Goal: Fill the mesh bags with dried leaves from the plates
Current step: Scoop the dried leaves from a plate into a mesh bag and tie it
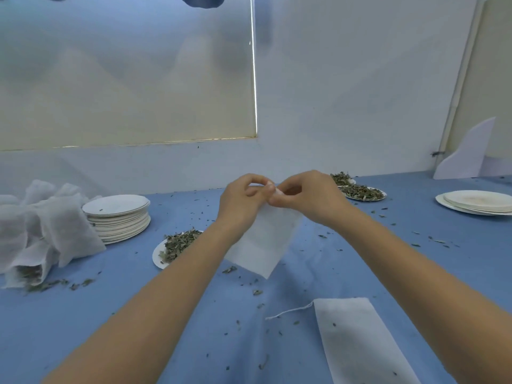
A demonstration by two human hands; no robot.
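Opening an empty mesh bag [263, 242] at its mouth, held up mid-table.

Left hand [239, 202] & right hand [307, 196] both pinch the bag's top edge, fingertips close together; bag hangs flat below them, nothing inside as far as I can see. Step looks like prying the mouth apart before filling. Nearest plate w/ dried leaves [177, 246] sits just left of the bag; more leaf plates [363, 193] far right. Filled bags [41, 231] piled far left beside an empty plate stack [119, 217]; a spare bag [357, 339] lies near right. Next prob. needs one hand keeping the mouth wide while the other brings leaves over, w/o spilling onto the blue cloth [110, 314].
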